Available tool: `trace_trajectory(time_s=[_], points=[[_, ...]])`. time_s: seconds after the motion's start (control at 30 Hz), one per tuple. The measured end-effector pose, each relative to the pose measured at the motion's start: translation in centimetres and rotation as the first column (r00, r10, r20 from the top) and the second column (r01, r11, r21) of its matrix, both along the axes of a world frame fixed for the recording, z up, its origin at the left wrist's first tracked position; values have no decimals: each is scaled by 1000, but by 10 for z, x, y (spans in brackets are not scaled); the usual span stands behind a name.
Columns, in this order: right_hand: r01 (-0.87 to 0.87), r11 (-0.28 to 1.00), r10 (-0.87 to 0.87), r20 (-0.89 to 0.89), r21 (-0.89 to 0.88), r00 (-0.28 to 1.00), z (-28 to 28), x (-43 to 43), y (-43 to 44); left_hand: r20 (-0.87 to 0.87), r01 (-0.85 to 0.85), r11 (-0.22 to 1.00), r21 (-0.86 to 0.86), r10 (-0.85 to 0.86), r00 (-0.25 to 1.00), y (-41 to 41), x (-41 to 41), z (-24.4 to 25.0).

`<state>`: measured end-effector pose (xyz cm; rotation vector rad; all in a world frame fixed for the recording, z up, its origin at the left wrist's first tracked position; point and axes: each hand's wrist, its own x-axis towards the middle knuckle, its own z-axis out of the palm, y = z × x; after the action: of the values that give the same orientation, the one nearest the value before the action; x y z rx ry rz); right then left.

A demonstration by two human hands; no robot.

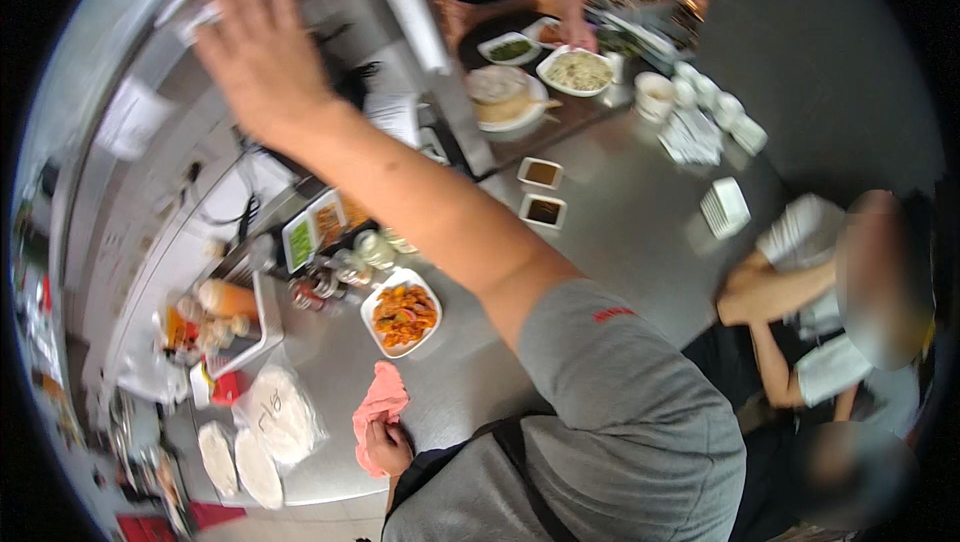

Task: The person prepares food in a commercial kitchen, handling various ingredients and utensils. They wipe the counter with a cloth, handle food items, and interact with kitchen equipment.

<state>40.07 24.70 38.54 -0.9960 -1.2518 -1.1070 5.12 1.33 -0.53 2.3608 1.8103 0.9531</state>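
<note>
My left hand (391,450) grips a crumpled pink cloth (379,393) on the steel counter (469,369). Just beyond the cloth stands a square white bowl (405,351) of orange stir-fried food (405,315). My right arm stretches across the counter, and my right hand (271,69) is raised at a metal shelf edge, upper left. White paper (196,22) shows around its fingertips; blur hides whether they pinch it. Left of the cloth lie a plastic bag of flat white rounds (283,416), bearing handwriting, and two pale ovals (259,468), perhaps dough or bread.
Spice jars (352,268), garnish tubs (300,243) and a white basket (271,309) of bottles line the back. Two sauce dishes (541,173) stand right of my arm. Across a pass, another person's hand (577,31) touches a noodle bowl (577,70). Two people (780,294) are at right.
</note>
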Motion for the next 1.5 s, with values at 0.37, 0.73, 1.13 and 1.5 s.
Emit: trace_trajectory(time_s=[0.37,0.73,1.13,1.5], points=[[-89,976,95,23,-198,995,11,10,-30,8,2,999,37,-2,1000,5,4,9],[-8,975,15,30,-221,999,6,5,-41,63,7,999,32,-9,998,4,-3,6],[-22,984,29,38,-175,999,2,10,-48,65,-1,999,32,-1,998,3,-5,9],[-120,977,135,77,-176,988,-8,11,-67,83,47,999,-3,-46,995,9,0,12]])
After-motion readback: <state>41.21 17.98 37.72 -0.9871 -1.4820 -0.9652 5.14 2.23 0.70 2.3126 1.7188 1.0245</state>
